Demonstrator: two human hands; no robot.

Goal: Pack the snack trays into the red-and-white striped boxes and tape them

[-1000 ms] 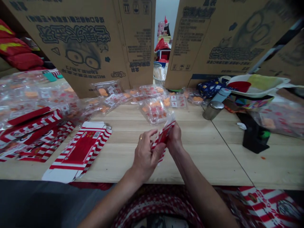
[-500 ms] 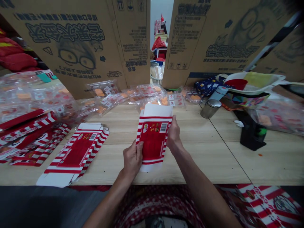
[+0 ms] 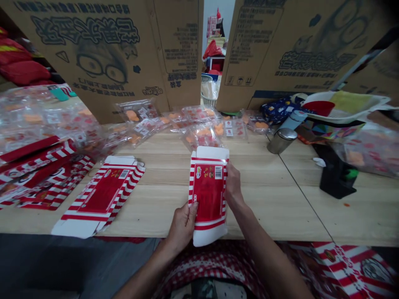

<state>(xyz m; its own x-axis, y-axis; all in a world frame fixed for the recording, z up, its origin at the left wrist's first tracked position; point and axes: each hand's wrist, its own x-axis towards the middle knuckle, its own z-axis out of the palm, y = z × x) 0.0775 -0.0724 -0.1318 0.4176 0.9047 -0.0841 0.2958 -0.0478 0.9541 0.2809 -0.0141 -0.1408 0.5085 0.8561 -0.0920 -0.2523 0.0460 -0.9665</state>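
- While the person sits at the wooden table (image 3: 264,195), the left hand (image 3: 183,224) grips the lower left edge of a red and white striped carton (image 3: 208,193), with the thumb on the printed face and the other fingers hidden behind it.
- At the same time, the right hand (image 3: 233,187) closes on the right edge of this carton, near its upper half; the thumb lies along the side and the other fingers are behind, so I cannot see them.
- Between both hands the carton stands almost upright over the near edge of the table, its red face with the barcode turned to the person and white flaps at top and bottom.
- Just beyond the carton, clear packets with orange sweets (image 3: 204,135) lie on the table, in a loose row toward the big cardboard boxes (image 3: 106,54).
- To the left of the hands, well apart, a stack of flat cartons (image 3: 102,195) of the same red and white print lies on the table, and more of them lie further left.
- To the right, a metal lidded cup (image 3: 282,140) lies tilted near a colourful tray (image 3: 343,106), and a black object (image 3: 335,178) stands on the table closer to the person.
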